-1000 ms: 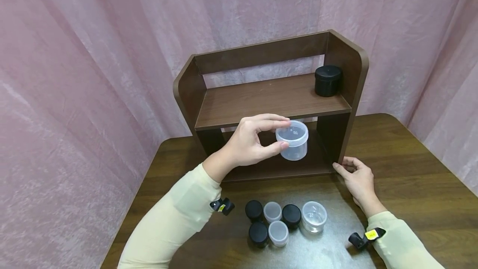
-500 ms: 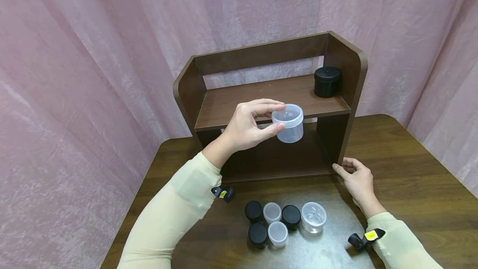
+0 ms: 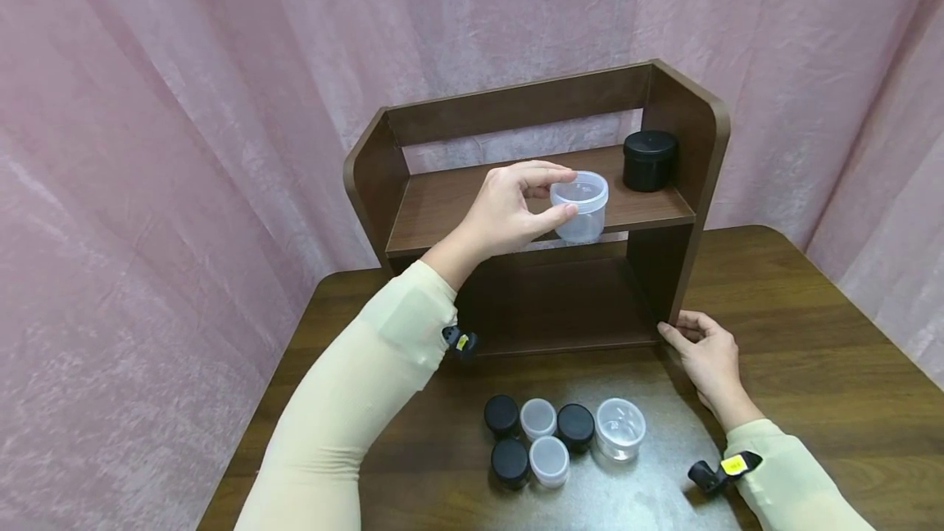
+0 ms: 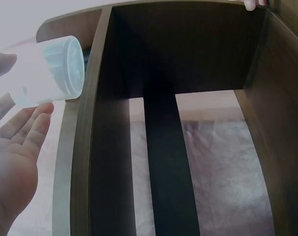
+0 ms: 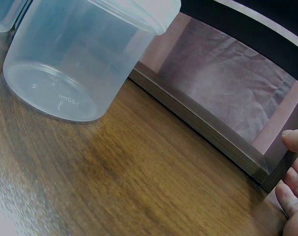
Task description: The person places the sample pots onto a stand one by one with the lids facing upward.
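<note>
A clear, lidded plastic jar (image 3: 583, 215) is held upright by its rim between the thumb and fingers of my left hand (image 3: 512, 207). It hangs in front of the upper board of a brown desktop shelf (image 3: 546, 269); in the left wrist view the jar (image 4: 58, 71) shows beside that board's edge. My right hand (image 3: 708, 355) grips the lower front corner of the shelf's right side panel, thumb on one side and fingers on the outer side. A black lidded jar (image 3: 650, 161) stands at the right end of the upper board.
On the table (image 3: 796, 334) before the shelf stand several small jars with black lids (image 3: 575, 426) or translucent lids (image 3: 549, 460). A larger clear jar (image 3: 619, 428) is at their right, large in the right wrist view. A pink curtain (image 3: 221, 146) hangs behind.
My left hand has raised the clear jar from below the upper board's front edge to about its height, lately also shifting slightly right. The right hand has stayed at the shelf corner.
</note>
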A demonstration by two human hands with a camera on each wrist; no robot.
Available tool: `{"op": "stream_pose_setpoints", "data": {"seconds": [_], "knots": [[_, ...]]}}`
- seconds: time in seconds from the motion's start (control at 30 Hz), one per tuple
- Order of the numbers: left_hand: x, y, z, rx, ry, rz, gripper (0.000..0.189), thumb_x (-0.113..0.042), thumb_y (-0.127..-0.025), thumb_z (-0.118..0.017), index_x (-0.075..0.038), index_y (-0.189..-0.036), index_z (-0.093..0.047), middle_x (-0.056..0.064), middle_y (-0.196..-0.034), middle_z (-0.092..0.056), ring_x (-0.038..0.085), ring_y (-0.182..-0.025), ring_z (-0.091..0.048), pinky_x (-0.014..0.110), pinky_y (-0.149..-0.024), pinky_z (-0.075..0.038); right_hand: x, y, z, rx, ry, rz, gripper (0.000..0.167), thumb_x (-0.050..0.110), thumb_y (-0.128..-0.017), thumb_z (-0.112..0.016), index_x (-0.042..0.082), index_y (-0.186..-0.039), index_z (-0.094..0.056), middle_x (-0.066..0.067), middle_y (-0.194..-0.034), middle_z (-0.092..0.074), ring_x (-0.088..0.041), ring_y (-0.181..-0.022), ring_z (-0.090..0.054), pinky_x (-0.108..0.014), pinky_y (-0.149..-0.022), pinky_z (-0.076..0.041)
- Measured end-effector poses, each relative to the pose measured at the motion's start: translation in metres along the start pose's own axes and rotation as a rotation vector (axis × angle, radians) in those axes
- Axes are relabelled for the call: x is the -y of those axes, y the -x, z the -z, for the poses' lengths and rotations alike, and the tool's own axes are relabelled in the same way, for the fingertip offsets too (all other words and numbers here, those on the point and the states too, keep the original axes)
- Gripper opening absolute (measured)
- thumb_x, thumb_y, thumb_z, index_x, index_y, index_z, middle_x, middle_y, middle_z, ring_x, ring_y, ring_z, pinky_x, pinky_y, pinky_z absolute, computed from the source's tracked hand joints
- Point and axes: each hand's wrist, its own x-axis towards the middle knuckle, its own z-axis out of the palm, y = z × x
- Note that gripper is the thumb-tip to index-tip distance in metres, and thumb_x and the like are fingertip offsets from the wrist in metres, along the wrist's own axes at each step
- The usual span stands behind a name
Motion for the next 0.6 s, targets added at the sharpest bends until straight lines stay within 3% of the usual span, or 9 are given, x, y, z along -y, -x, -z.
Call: {"op": "stream_pose_setpoints", "data": {"seconds": [0.2,0.37,0.6], "knots": [[0.003,-0.016,-0.005,0.024,0.051,0.124,0.038,-0.016,-0.082,-0.075,-0.002,-0.116,-0.068,0.007,-0.116,-0.066,0.010,-0.088,-0.067,0.020,-0.079,-0.053,0.000,0.001,0.000,-0.012,0.003,-0.003,0.042,0.035,-0.085,-0.074,0.004,-0.112,-0.064,0.001,-0.094,-0.063,-0.003,-0.085,-0.053,-0.014,-0.064,-0.044],[0.008,-0.029,-0.009,0.029,0.066,0.181,0.038,-0.017,-0.083,-0.074,-0.004,-0.118,-0.068,0.006,-0.115,-0.067,0.009,-0.086,-0.069,0.019,-0.075,-0.054,0.001,0.001,0.000,-0.020,0.007,0.003,0.042,0.035,-0.085,-0.074,0.005,-0.112,-0.064,0.000,-0.095,-0.063,-0.004,-0.086,-0.053,-0.014,-0.065,-0.043],[0.018,-0.040,-0.013,0.029,0.067,0.309,0.040,-0.022,-0.084,-0.074,-0.010,-0.122,-0.067,0.000,-0.118,-0.065,0.006,-0.091,-0.067,0.018,-0.077,-0.052,0.001,0.001,-0.001,-0.020,0.006,0.002,0.041,0.035,-0.085,-0.075,0.005,-0.111,-0.065,0.000,-0.095,-0.063,-0.003,-0.085,-0.054,-0.014,-0.065,-0.043]]}}
